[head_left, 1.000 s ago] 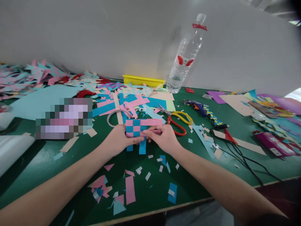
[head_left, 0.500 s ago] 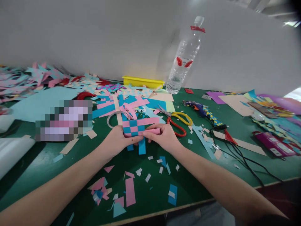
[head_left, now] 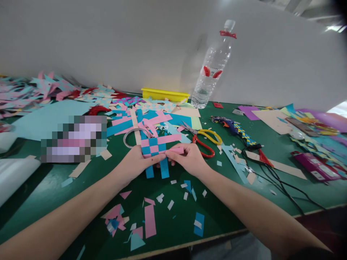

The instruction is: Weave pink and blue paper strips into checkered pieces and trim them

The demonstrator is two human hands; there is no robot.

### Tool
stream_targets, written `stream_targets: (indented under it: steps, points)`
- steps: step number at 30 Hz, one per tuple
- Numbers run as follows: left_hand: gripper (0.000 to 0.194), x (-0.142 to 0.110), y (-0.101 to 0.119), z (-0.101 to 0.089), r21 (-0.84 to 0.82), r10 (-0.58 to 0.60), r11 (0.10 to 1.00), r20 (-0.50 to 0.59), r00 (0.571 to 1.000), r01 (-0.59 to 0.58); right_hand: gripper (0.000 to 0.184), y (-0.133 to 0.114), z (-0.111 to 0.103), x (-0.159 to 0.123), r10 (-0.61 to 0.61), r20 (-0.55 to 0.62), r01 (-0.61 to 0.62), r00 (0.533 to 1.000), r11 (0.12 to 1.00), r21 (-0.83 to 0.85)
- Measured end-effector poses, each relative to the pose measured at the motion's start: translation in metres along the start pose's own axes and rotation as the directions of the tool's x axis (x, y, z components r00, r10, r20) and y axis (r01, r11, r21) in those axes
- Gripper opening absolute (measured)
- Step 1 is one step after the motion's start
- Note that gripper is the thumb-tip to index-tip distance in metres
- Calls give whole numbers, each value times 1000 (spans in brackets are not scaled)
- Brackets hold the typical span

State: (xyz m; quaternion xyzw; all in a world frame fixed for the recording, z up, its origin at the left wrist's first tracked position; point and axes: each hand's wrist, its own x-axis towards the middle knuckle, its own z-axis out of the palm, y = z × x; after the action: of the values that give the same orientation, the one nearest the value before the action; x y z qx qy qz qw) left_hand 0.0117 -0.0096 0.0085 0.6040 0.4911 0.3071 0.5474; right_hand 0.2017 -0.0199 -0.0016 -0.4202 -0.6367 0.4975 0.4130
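Observation:
Between my hands is a small weave of pink and blue paper strips [head_left: 153,142] in a checkered pattern, with two blue ends hanging down and pink ends pointing right. My left hand [head_left: 138,159] grips its left and lower edge, the thumb lying along the bottom row. My right hand [head_left: 187,156] pinches a lower pink strip [head_left: 177,150] at the weave's right side. Both thumb tips nearly meet at the lower right corner; the fingers beneath are partly hidden. Just behind the weave lies a roll of tape [head_left: 125,138]. Scissors [head_left: 202,137] with red and yellow handles rest beyond my right hand.
Paper scraps [head_left: 150,220] litter the green table [head_left: 217,202] near its front edge. A tilted plastic bottle [head_left: 213,68] leans on the grey partition [head_left: 108,43], beside a yellow tray [head_left: 165,95]. Black cables [head_left: 282,184] and a purple packet [head_left: 316,166] lie at right, paper piles at left.
The weave has turned slightly in my hands, and its left blue end shows more below my left thumb. The pink strip ends have shifted a little left. My hands have barely moved.

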Motion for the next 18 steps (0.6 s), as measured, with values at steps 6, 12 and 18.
stream_targets:
  steps: [6,12,18]
  points:
    - [31,-3,3,1,-19,-1,1000,-41,999,0,22,3,0,0,5,2,-5,1000,1000,10]
    - [28,-3,3,0,-29,-2,1000,-45,999,1,27,4,0,1,19,11,-19,1000,1000,11]
    - [26,-1,0,-2,-34,0,999,-37,999,-1,30,0,0,1,19,6,-19,1000,1000,15]
